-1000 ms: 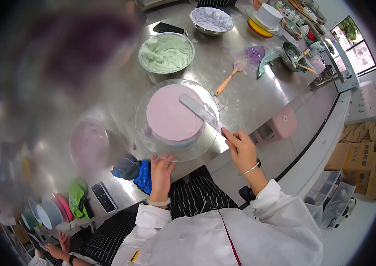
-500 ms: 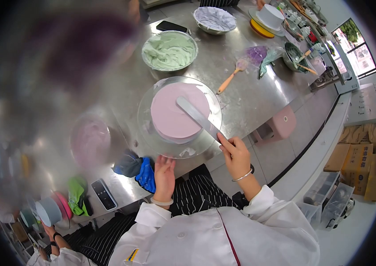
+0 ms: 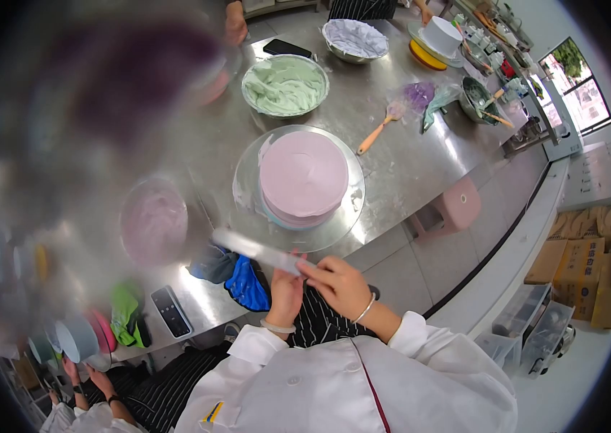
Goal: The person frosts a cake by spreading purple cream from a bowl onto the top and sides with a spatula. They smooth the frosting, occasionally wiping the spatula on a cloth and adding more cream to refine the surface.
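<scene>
A round cake coated in smooth lilac cream sits on a clear turntable, with a faint swirl on its top. My right hand is closed around a metal icing spatula, whose blade points left in front of the turntable and is smeared by motion. Just behind the spatula is my left hand, its fingers stretched toward the turntable's front edge and partly covered by the blade. A bowl of lilac cream stands to the left, blurred.
Beyond the turntable are a bowl of green cream, a bowl of white cream and a phone. An orange-handled spatula lies right. Blue cloth hangs over the front edge. Another person's hands are at lower left.
The spatula has come off the cake top and swung left and toward me with my right hand. My hands are now close together, and the cake shows more of its front side.
</scene>
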Action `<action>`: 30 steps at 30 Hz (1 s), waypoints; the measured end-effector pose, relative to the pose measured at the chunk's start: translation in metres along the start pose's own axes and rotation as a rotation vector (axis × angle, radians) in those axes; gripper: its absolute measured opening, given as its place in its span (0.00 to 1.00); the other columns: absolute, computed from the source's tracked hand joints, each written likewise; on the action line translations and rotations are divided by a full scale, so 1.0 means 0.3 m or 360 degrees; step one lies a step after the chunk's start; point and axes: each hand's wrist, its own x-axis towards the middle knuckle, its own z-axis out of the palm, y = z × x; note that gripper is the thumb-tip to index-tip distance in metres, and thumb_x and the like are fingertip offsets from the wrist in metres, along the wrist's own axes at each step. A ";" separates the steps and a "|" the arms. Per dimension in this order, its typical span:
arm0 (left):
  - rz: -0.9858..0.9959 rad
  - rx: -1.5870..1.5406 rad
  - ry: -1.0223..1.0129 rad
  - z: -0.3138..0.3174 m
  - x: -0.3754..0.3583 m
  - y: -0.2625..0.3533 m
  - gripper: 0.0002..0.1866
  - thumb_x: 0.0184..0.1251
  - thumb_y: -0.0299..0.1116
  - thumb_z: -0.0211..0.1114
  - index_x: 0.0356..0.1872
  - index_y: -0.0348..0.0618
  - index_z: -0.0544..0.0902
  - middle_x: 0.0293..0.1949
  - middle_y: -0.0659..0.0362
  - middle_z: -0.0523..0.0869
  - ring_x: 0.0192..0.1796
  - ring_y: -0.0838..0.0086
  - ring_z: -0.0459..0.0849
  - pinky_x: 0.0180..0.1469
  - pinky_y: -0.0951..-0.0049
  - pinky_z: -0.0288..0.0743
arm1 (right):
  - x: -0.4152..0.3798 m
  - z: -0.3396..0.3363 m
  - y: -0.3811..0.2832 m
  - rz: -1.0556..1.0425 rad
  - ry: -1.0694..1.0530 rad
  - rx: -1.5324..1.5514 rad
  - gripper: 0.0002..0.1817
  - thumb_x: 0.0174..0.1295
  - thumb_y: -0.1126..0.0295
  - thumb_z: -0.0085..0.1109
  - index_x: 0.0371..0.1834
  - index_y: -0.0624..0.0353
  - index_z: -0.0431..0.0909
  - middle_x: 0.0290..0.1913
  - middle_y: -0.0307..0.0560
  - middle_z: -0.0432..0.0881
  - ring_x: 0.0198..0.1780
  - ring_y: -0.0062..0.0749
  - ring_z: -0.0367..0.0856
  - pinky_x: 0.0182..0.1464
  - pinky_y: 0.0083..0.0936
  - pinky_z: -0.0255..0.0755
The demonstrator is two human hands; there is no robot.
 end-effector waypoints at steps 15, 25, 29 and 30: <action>-0.0012 0.0104 0.0263 -0.083 -0.011 -0.015 0.18 0.54 0.20 0.50 0.49 0.41 0.64 0.48 0.52 0.71 0.47 0.64 0.73 0.49 0.66 0.68 | -0.079 0.008 -0.037 0.0133 -0.0596 0.1090 0.17 0.57 0.74 0.48 0.52 0.60 0.70 0.24 0.48 0.73 0.21 0.29 0.72 0.30 0.20 0.67; -0.0070 0.0175 0.0412 -0.374 -0.334 0.145 0.09 0.58 0.23 0.51 0.41 0.39 0.70 0.34 0.57 0.77 0.37 0.70 0.76 0.39 0.74 0.70 | 0.022 0.445 -0.050 -0.0355 -0.0399 0.0740 0.25 0.53 0.77 0.49 0.57 0.57 0.63 0.35 0.49 0.73 0.35 0.37 0.73 0.40 0.26 0.67; 0.0181 0.0126 0.0444 -0.435 -0.393 0.217 0.08 0.59 0.25 0.51 0.40 0.39 0.71 0.33 0.56 0.77 0.37 0.70 0.77 0.38 0.74 0.70 | 0.109 0.623 -0.098 -0.0549 -0.0262 0.0646 0.26 0.50 0.78 0.50 0.56 0.58 0.63 0.36 0.53 0.69 0.38 0.45 0.69 0.42 0.30 0.65; 0.0228 0.0104 0.0462 -0.447 -0.407 0.234 0.08 0.59 0.25 0.51 0.40 0.39 0.71 0.33 0.56 0.77 0.37 0.70 0.77 0.38 0.74 0.70 | 0.133 0.657 -0.108 -0.0559 -0.0198 0.0586 0.27 0.49 0.79 0.51 0.57 0.58 0.62 0.37 0.54 0.68 0.39 0.46 0.68 0.43 0.31 0.64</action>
